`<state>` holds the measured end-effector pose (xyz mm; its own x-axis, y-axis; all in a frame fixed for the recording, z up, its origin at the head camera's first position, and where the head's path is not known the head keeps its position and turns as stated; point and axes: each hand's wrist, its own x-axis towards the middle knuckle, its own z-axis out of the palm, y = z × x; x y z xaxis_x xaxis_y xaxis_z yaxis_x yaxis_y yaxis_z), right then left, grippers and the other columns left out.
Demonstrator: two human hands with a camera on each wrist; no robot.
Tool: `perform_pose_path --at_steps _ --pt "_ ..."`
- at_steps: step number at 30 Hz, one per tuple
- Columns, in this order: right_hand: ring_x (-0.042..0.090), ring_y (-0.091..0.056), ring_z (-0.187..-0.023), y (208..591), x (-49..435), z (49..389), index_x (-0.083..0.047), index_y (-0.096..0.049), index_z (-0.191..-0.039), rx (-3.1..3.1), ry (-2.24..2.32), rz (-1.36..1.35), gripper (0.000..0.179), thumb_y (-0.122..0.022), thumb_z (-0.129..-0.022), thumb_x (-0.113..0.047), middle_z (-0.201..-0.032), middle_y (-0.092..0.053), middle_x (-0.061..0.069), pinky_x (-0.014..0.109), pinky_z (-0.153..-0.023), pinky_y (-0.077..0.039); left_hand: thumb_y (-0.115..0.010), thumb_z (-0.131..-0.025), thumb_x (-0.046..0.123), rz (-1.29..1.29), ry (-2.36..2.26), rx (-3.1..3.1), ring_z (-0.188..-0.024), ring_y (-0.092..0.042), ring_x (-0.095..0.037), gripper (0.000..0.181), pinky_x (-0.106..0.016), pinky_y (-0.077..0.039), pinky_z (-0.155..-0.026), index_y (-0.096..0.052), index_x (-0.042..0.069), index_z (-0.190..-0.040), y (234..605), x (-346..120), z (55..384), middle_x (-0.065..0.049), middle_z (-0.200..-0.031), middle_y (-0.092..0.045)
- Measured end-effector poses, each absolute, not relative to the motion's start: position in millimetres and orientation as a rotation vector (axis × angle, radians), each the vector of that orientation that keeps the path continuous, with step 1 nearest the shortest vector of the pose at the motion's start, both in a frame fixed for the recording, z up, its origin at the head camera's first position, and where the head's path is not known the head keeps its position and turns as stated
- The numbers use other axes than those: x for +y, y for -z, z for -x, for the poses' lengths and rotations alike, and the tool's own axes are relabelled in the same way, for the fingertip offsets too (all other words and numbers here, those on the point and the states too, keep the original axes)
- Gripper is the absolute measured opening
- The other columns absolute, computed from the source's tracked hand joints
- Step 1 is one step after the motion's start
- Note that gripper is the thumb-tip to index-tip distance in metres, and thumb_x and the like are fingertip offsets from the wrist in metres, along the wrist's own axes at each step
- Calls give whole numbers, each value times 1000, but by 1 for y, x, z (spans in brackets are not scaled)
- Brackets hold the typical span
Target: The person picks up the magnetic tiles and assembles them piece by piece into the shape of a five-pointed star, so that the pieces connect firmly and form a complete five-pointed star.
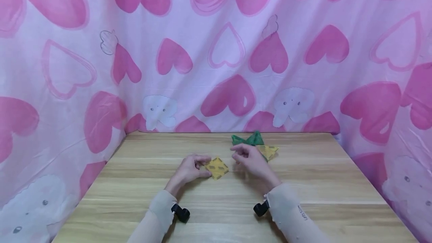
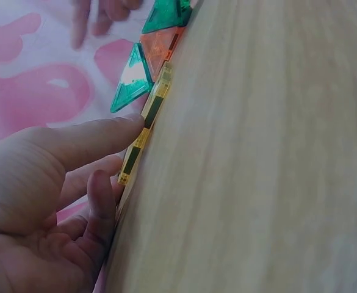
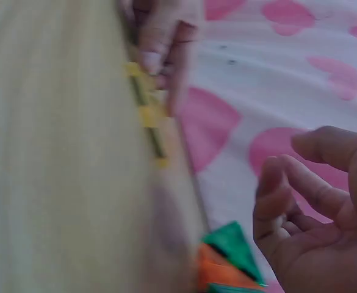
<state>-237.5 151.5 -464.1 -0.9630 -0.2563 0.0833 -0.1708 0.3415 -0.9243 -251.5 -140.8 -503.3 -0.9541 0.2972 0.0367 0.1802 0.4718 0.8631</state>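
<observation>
A yellow magnetic tile lies flat on the table, turned cornerwise so it looks like a diamond. My left hand pinches its left corner between thumb and fingers. In the left wrist view a fingertip touches the edge of the same yellow tile. My right hand hovers to the right, fingers loosely bent and apart, holding nothing. Behind and beside it lie green magnetic tiles and an orange-yellow triangular tile, partly hidden by that hand.
The wooden table stretches around both hands. A pink and white curtain with hearts hangs at the back and sides. In the left wrist view a green triangle stands out beside an orange tile.
</observation>
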Motion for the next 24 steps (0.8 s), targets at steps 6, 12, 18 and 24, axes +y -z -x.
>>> perform_pose_path --at_steps 6,12,18,24 --pt "17 -69 -91 496 136 238 0 -76 -133 2564 1475 474 32 -79 -102 -4 -112 -76 8 28 -72 -59 -101 -80 10 -412 -1491 2614 -92 -60 -18 55 -25 -48 -77 -82 9 -131 506 -141 251 -5 -116 -74" --pt "11 -66 -92 503 131 241 -5 -82 -123 2695 1368 479 30 -87 -94 -2 -106 -76 1 26 -81 -56 -103 -79 15 -471 -1422 2670 -91 -62 -18 54 -27 -51 -77 -83 10 -130 504 -140 251 -5 -110 -74" --pt "11 -64 -89 503 131 241 -6 -82 -121 2704 1393 444 29 -89 -92 -3 -100 -74 0 25 -81 -53 -103 -80 19 -493 -1367 2706 -89 -61 -17 54 -28 -51 -77 -84 12 -129 503 -136 251 -3 -104 -73" --pt "14 -63 -93 504 132 240 -5 -80 -125 2649 1458 457 31 -87 -95 -3 -111 -75 4 26 -82 -53 -103 -80 18 -494 -1364 2724 -88 -61 -16 52 -28 -51 -77 -84 13 -128 504 -135 251 0 -103 -74"
